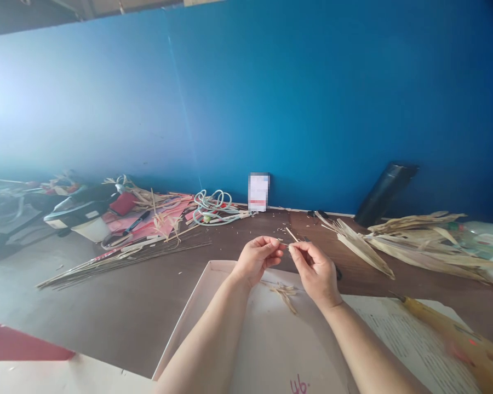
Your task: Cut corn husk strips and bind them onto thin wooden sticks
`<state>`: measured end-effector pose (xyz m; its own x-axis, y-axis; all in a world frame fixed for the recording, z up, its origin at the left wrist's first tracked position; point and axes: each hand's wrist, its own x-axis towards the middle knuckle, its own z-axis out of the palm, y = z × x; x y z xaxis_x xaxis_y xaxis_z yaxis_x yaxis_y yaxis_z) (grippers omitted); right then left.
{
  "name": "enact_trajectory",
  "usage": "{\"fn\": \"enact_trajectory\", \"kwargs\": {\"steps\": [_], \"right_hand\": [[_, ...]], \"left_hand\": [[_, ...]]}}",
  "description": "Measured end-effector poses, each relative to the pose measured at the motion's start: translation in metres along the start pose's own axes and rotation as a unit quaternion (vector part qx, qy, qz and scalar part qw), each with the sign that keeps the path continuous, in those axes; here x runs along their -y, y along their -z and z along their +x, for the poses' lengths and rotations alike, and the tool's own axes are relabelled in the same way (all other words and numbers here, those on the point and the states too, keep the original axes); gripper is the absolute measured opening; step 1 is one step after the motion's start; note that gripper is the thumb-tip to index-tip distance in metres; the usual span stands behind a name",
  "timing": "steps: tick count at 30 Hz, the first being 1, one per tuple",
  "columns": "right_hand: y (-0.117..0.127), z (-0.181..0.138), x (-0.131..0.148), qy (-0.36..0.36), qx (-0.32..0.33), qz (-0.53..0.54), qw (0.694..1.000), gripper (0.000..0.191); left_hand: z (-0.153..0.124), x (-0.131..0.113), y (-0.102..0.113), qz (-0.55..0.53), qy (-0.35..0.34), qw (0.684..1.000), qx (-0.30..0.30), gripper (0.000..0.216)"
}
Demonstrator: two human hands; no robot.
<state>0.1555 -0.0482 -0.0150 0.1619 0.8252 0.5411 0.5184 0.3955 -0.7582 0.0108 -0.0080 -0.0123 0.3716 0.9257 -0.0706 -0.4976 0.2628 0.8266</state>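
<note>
Above a shallow white box lid (267, 350), my left hand (257, 260) and my right hand (318, 276) meet fingertip to fingertip. Both are closed in a pinch on a thin, pale strip of dried husk (292, 235), whose end sticks up beyond my right fingers. Most of the strip is hidden by my fingertips, so its exact shape is unclear. Beneath my hands, several small husk scraps (286, 298) lie in the lid.
Dried husks (419, 246), a black cylinder (386, 194) and a plastic bottle (487, 241) stand or lie right. A yellow glue gun (447, 325) rests on printed paper (386, 317). Left are thin wires (139, 261), a coiled cable (213, 210) and pink sheets (176, 208). A phone (258, 191) leans on the blue wall.
</note>
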Motion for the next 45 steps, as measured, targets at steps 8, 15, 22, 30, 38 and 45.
{"fn": "enact_trajectory", "kwargs": {"steps": [8,15,22,30,38,45], "right_hand": [[0.0005,0.0012,0.0004,-0.026,-0.010,0.017,0.999,0.020],[-0.0013,0.0000,0.0023,-0.030,-0.001,0.021,0.999,0.018],[-0.0010,0.0002,0.0028,-0.032,-0.012,0.019,0.999,0.019],[-0.0012,0.0002,-0.0014,-0.029,-0.024,0.023,0.999,0.020],[-0.0006,0.0001,-0.0011,-0.037,-0.022,0.017,0.999,0.018],[-0.0003,0.0005,-0.0013,-0.043,-0.024,0.021,0.999,0.020]], "left_hand": [[-0.0012,-0.0006,-0.0022,0.027,0.007,1.000,-0.003,0.027],[-0.0007,-0.0007,-0.0021,-0.003,0.001,1.000,-0.021,0.027],[-0.0007,-0.0031,-0.0007,-0.070,-0.010,0.996,-0.046,0.021],[0.0013,-0.0062,0.0016,-0.120,-0.002,0.990,-0.077,0.018],[0.0005,-0.0078,0.0011,-0.120,0.003,0.990,-0.073,0.017],[-0.0001,-0.0089,0.0020,-0.123,0.001,0.989,-0.080,0.017]]}}
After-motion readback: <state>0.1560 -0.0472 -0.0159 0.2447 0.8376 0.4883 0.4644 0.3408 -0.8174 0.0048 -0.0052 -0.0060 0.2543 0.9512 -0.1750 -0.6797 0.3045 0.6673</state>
